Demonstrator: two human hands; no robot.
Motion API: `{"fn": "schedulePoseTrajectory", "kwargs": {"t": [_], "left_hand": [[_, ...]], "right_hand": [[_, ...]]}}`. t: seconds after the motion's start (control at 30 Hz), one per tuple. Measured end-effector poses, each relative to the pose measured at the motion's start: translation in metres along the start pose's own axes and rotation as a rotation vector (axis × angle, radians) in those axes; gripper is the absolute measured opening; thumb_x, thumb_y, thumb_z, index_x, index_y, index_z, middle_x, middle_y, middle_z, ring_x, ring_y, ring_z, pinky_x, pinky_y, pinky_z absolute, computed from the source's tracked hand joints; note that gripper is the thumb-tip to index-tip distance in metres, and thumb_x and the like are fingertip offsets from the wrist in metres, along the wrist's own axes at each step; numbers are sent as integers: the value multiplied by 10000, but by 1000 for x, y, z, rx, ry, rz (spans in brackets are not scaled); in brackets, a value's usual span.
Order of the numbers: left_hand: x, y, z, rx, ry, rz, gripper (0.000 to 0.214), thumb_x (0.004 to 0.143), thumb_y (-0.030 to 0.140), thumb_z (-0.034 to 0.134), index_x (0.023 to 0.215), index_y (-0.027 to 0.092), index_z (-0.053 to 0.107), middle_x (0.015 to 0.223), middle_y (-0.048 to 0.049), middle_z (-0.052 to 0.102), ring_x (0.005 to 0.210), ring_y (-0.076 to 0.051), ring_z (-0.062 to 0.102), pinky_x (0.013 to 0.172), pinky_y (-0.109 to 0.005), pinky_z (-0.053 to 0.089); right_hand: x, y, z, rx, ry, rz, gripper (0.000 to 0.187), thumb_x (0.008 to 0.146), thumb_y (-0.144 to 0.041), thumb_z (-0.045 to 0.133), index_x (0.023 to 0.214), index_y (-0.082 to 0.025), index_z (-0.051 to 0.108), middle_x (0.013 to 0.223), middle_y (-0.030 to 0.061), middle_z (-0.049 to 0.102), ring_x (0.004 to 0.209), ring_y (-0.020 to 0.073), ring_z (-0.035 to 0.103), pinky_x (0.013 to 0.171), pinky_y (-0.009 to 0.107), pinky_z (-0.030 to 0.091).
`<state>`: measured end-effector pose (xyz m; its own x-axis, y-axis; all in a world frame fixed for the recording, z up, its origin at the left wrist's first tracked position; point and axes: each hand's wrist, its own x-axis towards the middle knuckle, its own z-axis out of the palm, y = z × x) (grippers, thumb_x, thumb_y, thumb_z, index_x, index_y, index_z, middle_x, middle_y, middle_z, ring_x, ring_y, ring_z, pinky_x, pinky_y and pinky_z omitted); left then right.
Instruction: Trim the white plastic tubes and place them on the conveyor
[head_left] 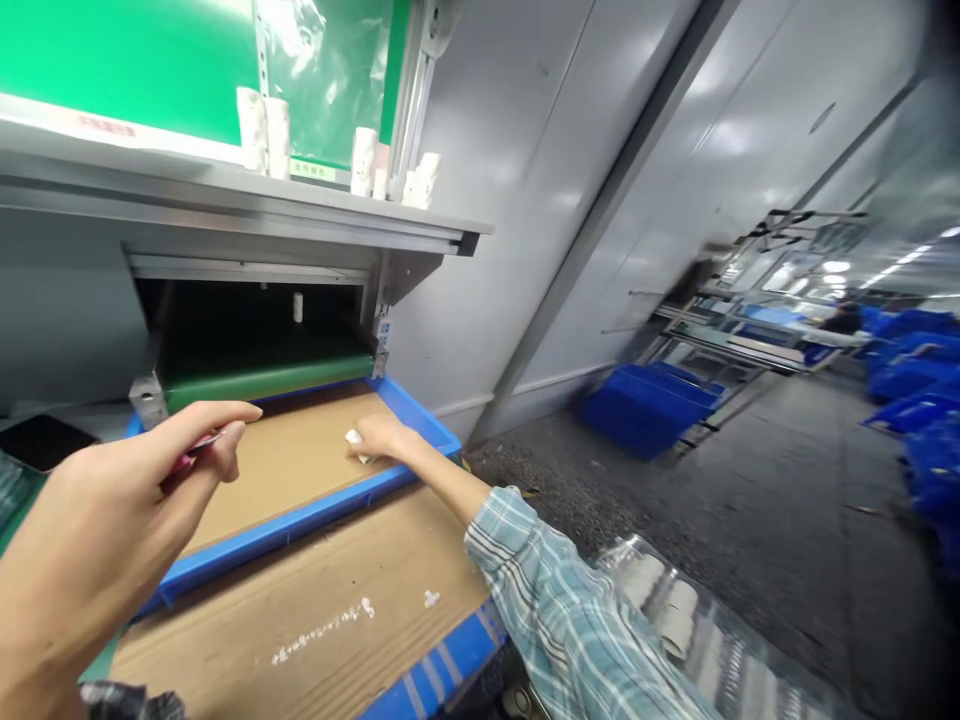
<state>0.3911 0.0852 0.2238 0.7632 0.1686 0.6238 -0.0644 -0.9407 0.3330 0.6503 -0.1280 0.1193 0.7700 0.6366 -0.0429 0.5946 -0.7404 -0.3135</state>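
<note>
A: Right hand?
B: Right hand, centre-left of the frame — fingers closed on a small white piece, material unclear, low over the brown cardboard sheet lining a blue plastic tray. Contact with the cardboard: cannot tell.
A: Left hand?
B: Left hand, lower left: thumb and fingers pinched about a slim pinkish object, mostly hidden; kind not legible.
A: Handling notes?
B: White piece: light fingertip grip advised, as it may dent or crease; best handled low, with no drop onto the cardboard. Teal plaid fabric sleeve: best clear of the tray rim. Pinkish object: best raised and well apart from the white piece.
A: Surroundings?
B: Behind the tray, a green conveyor belt — one small white cylinder standing on it. Upper left, white patterned tubes upright on a grey metal shelf.
</note>
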Motion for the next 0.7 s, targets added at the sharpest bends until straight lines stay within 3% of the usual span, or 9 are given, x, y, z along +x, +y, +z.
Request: {"fn": "schedulePoseTrajectory", "kwargs": {"t": [0.17,0.3,0.43,0.57,0.7], "left_hand": [[4,2,-1,-93,-23,10,328,987,499,490,1078,351,768,710,90,742,510,-105,638,542,-196,429],[11,0,10,-97,-67,-61,339,989,513,495,1124,348,760,825,44,804,667,-169,733,612,-239,477],[16,9,18,-130,-146,-60,325,1004,523,516,1183,349,725,856,41,797,641,-167,680,605,-251,453],[18,25,27,-258,-231,-45,269,1007,544,569,1150,343,678,888,63,755,653,-135,621,604,-231,436],[18,35,41,-298,-175,-71,298,993,552,594,1116,281,586,863,41,677,680,-140,605,639,-239,474]], "right_hand": [[6,-23,-6,140,-19,-176,354,1000,-270,751,1326,-169,655,1276,93,723,1109,243,735,971,445,629],[-15,-53,-33,356,122,-415,506,970,-208,745,1438,-227,555,1383,68,709,1233,196,714,1092,348,574],[-45,-79,-46,657,265,-674,381,921,-251,795,1272,-230,651,1263,46,752,1185,202,734,1106,351,568],[-62,-80,-46,787,335,-790,374,899,-200,797,1247,-241,668,1203,37,761,1126,190,744,1050,322,588],[-66,-70,-50,763,354,-862,424,901,-111,724,1299,-231,644,1239,42,760,1162,182,739,1065,303,578]]}}
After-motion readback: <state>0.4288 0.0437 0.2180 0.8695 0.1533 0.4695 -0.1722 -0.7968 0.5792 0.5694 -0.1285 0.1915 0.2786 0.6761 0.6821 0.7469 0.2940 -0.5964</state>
